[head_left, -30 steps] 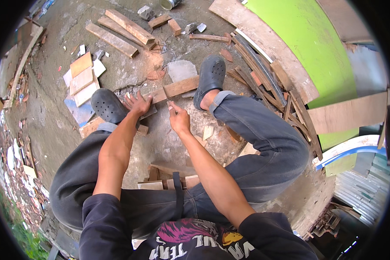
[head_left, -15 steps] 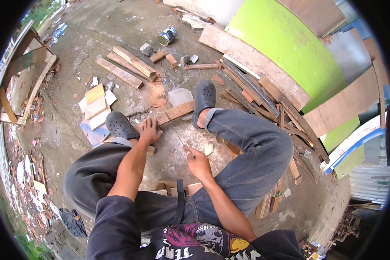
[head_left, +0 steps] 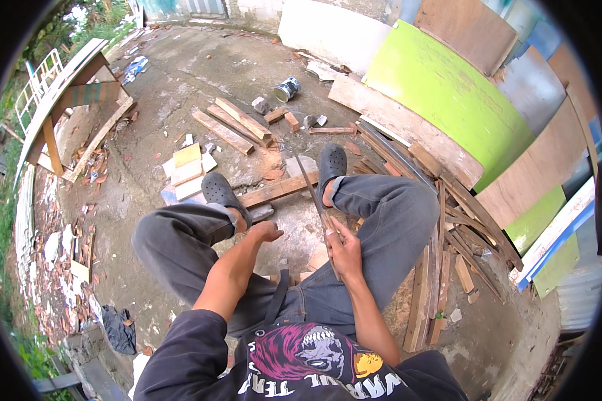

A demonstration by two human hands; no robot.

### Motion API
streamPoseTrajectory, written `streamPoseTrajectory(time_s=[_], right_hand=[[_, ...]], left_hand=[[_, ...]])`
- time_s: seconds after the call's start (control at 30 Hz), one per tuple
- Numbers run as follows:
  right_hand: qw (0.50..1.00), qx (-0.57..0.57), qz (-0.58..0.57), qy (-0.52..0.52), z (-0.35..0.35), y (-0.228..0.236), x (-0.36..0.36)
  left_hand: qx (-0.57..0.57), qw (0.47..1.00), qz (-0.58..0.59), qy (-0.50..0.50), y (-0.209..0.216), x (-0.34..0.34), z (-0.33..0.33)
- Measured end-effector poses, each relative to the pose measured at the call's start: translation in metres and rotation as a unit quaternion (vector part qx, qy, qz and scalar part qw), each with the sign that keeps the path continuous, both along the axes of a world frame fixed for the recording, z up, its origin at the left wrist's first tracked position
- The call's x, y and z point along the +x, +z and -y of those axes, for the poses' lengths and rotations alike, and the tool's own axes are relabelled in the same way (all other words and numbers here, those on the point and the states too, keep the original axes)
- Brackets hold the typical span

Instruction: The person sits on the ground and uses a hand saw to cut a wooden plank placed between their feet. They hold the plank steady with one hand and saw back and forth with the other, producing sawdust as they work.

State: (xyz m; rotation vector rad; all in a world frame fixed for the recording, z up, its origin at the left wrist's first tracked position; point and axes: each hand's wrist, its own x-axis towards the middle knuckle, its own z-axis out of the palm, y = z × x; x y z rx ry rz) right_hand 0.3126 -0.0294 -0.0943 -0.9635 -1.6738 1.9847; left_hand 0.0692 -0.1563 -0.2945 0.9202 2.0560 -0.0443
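My right hand [head_left: 343,252] grips a handsaw [head_left: 308,177] over my right thigh. Its long thin blade, seen nearly edge-on, points up and away to the left. My left hand [head_left: 267,232] hangs in a loose fist beside my left foot, its fingers curled and nothing visible in them. A wooden plank [head_left: 274,192] lies on the ground between my two grey clogs, apart from both hands. Behind it the blade crosses a pale flat stone [head_left: 301,166]. Under the left hand there is a small grey block [head_left: 263,212].
Several wooden lengths [head_left: 231,127] and a paint can [head_left: 287,89] lie ahead. Flat board offcuts [head_left: 186,165] sit left of my left foot. To the right are a pile of timber strips [head_left: 441,227] and a lime-green panel [head_left: 448,100] leaning with other sheets.
My left hand has come off the plank and closed from spread fingers. My right hand has raised the saw and turned it, so the blade now shows. The view has tilted up and leftward.
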Motion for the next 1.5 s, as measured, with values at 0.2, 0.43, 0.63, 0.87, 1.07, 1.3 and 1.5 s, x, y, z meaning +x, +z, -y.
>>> streamPoseTrajectory(time_s=[0.2,0.43,0.63,0.87,1.07,1.3,1.5], right_hand=[[0.997,-0.050,-0.057,-0.002,0.010,-0.005,0.002],[0.995,-0.060,-0.078,-0.009,0.013,-0.003,0.011],[0.994,-0.090,-0.056,-0.025,0.006,-0.008,0.010],[0.986,-0.158,-0.005,-0.048,-0.006,-0.019,-0.003],[0.989,-0.128,0.059,-0.034,-0.001,-0.018,-0.025],[0.986,-0.152,0.071,-0.009,-0.006,-0.015,-0.046],[0.987,-0.146,0.059,-0.015,-0.005,-0.021,-0.054]], left_hand=[[0.100,0.990,-0.046,0.083,0.031,-0.010,0.029],[0.113,0.983,-0.087,0.116,0.043,0.010,0.038],[0.129,0.973,-0.123,0.149,0.037,0.017,0.037],[0.126,0.961,-0.151,0.193,0.002,-0.010,0.017],[0.164,0.943,-0.171,0.232,-0.052,-0.041,-0.020],[0.072,0.971,-0.155,0.167,-0.049,-0.060,-0.076],[0.206,0.963,-0.155,-0.077,-0.075,-0.035,-0.073]])
